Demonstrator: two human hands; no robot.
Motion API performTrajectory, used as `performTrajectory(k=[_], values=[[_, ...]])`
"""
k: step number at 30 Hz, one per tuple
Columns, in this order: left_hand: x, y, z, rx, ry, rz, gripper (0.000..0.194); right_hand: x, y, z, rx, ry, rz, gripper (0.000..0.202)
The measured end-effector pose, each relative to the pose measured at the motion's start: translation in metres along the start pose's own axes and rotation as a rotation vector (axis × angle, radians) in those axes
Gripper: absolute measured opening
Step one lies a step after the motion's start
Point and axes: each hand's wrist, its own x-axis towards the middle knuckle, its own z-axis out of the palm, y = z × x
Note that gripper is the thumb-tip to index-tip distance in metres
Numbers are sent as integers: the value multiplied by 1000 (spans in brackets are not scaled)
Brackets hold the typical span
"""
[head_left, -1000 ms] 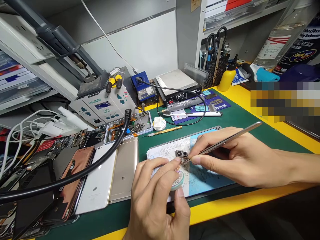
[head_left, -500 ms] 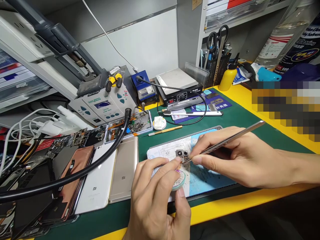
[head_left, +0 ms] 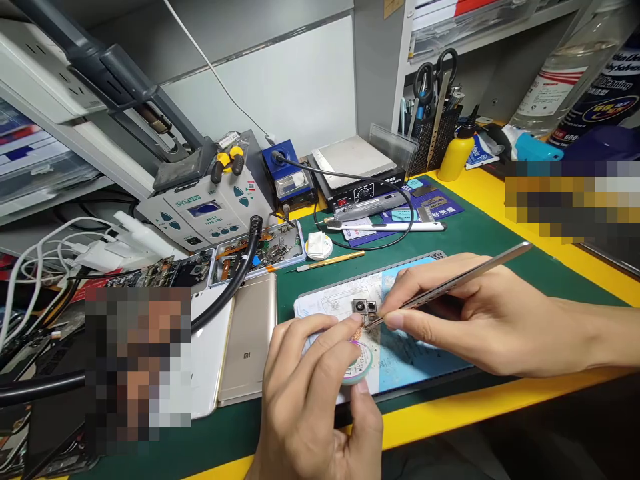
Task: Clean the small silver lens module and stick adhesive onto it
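Tweezers (head_left: 455, 283) are gripped between the thumb and fingers of my right hand (head_left: 480, 320), tips pointing down-left. My left hand (head_left: 315, 380) holds a small round spool (head_left: 361, 365) with a teal rim, and copper-coloured braid (head_left: 357, 333) runs from it under my fingertips. The tweezer tips meet the braid's end beside a small camera module (head_left: 361, 307) with two lenses. The module lies on a white and blue work pad (head_left: 345, 293). My left index fingertip is just below the module and partly hides the braid.
Two phone backs, one gold (head_left: 247, 340), lie left of the pad. A black hose (head_left: 225, 300) arches over them. Behind are a parts tray (head_left: 303, 250), a gold-handled tool (head_left: 335, 260), a hot plate (head_left: 355, 163), a soldering station (head_left: 283, 177) and a yellow bottle (head_left: 453, 157).
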Motion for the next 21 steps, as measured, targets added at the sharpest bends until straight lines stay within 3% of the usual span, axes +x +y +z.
performTrajectory(k=[21], values=[[1, 2, 0, 5, 6, -28, 34, 3, -1, -1, 0, -23, -48, 12]])
